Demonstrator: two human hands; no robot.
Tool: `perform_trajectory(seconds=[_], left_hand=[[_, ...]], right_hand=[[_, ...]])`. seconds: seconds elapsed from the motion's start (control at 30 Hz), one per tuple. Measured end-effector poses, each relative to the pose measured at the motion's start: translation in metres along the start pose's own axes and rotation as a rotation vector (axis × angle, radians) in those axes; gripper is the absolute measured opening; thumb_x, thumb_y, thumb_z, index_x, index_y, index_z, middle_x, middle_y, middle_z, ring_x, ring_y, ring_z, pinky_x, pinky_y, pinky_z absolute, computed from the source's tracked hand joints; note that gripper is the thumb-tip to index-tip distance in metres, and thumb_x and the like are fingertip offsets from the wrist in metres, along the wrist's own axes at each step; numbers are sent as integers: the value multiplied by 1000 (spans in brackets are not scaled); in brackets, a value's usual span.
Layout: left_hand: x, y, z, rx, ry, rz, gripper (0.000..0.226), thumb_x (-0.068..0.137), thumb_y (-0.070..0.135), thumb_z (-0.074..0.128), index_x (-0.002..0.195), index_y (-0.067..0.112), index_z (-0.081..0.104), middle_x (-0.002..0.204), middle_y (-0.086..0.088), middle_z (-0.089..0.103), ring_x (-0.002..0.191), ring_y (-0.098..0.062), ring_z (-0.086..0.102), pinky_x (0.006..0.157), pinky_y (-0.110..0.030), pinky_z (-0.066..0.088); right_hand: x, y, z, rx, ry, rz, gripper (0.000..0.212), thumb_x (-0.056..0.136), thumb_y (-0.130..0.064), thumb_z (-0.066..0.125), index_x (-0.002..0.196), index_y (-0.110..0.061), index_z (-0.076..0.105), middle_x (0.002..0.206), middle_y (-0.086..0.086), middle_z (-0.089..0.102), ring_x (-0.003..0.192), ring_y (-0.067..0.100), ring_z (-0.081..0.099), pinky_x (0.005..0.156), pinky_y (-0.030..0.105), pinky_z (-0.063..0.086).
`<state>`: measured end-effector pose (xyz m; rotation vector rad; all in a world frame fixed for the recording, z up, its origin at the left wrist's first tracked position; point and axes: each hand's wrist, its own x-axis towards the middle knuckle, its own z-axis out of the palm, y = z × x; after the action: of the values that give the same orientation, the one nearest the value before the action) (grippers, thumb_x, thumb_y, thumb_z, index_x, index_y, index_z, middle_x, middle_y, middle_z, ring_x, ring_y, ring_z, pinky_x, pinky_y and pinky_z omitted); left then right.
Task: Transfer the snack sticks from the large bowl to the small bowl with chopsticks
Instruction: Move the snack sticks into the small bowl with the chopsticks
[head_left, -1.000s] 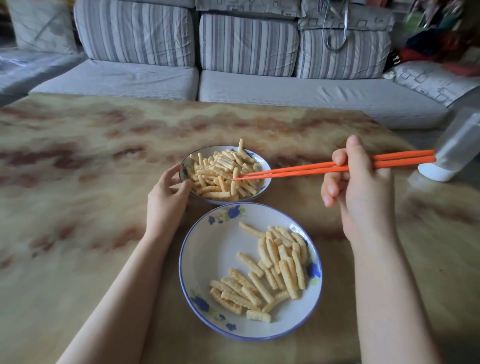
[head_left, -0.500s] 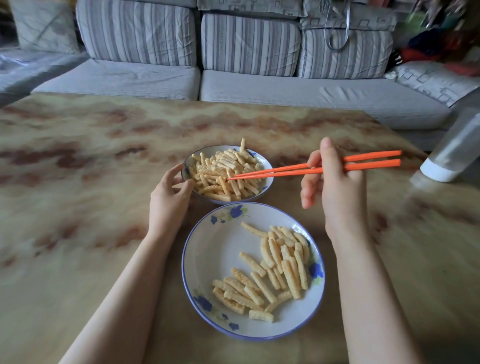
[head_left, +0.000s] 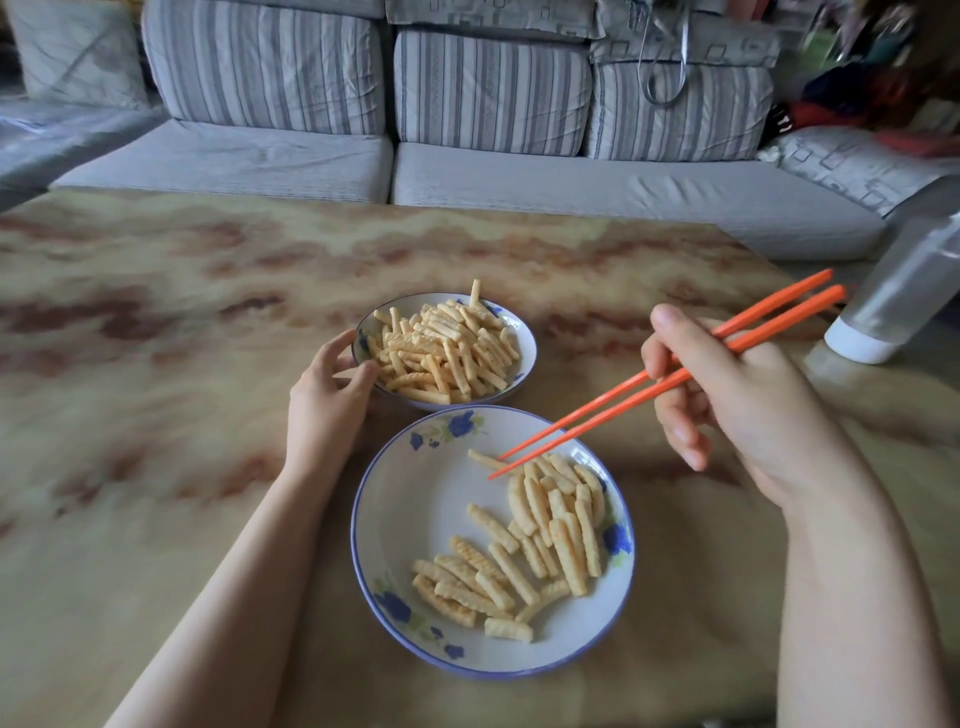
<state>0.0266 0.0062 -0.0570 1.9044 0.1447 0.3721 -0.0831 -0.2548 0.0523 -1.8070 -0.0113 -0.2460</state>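
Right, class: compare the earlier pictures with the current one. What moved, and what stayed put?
The right hand swung the chopsticks back from over the small bowl towards the person; their tips now point down at the far sticks in the large bowl. Its grip on the chopsticks is unchanged. The left hand still holds the small bowl's rim, and both bowls stayed put.
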Motion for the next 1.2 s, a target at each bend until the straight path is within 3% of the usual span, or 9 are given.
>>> perform_trajectory(seconds=[0.13,0.23,0.33,0.47,0.63,0.73,0.93,1.07,1.2], left_hand=[[0,0,0,4,6,-11,41,91,16,57,131,24,58,107,-1,66,64,4,60,55,1,38],[-1,1,0,1,8,-9,39,91,16,57,129,24,58,104,1,65,59,11,59,55,1,38],[-1,2,0,-5,1,-6,41,91,16,57,131,23,57,106,-2,66,64,-3,62,54,0,39],[-1,0,0,-21,-4,-15,41,91,16,57,131,24,57,108,-2,67,68,-12,63,54,-2,41],[-1,1,0,-12,-1,-20,42,91,17,58,131,25,57,105,0,66,74,-7,63,65,-7,43],[-1,1,0,-25,-7,-26,42,90,18,58,131,25,57,104,0,67,81,-19,66,76,-23,46],[0,-2,1,-24,-7,-33,42,90,18,58,131,26,57,103,2,67,81,-21,67,82,-31,50],[1,-1,1,-31,-6,-36,42,90,18,57,131,25,57,103,1,66,83,-21,66,83,-32,50],[0,-1,0,-23,-6,-25,41,90,17,57,131,25,57,100,4,65,74,-15,65,71,-21,47]], right_hand=[[3,4,6,11,24,25,41,99,-37,45,68,-10,49,36,6,41,28,21,34,35,20,26],[6,5,10,33,84,12,43,99,-37,46,65,-11,49,39,6,41,29,21,33,35,21,27],[8,6,11,113,172,-24,43,98,-35,48,61,-15,49,51,11,43,31,21,34,36,22,27],[11,4,14,282,327,-85,43,101,-27,46,59,-17,49,43,-2,46,29,16,36,35,20,26],[17,8,23,381,511,-114,38,102,-24,44,65,-14,43,47,-10,50,30,12,38,34,22,27],[22,16,32,361,528,-86,39,102,-26,44,65,-13,45,39,-5,45,29,13,38,34,21,27],[30,26,49,342,484,-19,41,101,-30,44,65,-12,49,34,-2,43,28,16,39,33,20,30],[30,27,49,307,441,-17,41,101,-31,44,65,-12,50,34,0,44,27,17,38,35,21,28],[26,20,38,292,434,-63,41,101,-31,44,65,-13,50,35,1,43,28,18,37,35,20,26]])
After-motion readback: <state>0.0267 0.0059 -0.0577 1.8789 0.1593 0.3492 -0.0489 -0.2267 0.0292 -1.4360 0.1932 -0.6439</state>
